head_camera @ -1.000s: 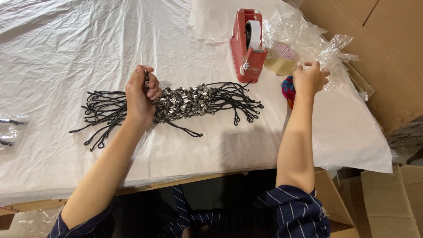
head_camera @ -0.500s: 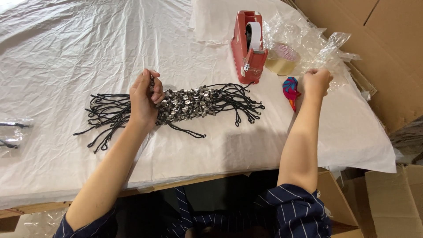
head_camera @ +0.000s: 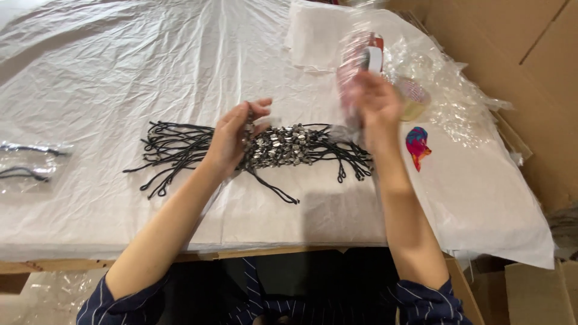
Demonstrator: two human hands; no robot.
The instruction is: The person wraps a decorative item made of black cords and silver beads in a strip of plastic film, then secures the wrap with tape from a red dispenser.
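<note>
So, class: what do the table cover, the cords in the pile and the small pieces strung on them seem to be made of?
Table cover: thin white plastic sheet, probably, creased and faintly glossy. Cords: black, matte, likely braided textile or elastic. Small pieces: shiny, silvery, metal-looking, though possibly plated plastic.

One head-worn camera looks steeply down, close over the table (head_camera: 90, 84).

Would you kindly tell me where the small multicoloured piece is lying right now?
In the head view, the multicoloured piece lies on the white sheet right of the right hand, below the tape roll.
</note>
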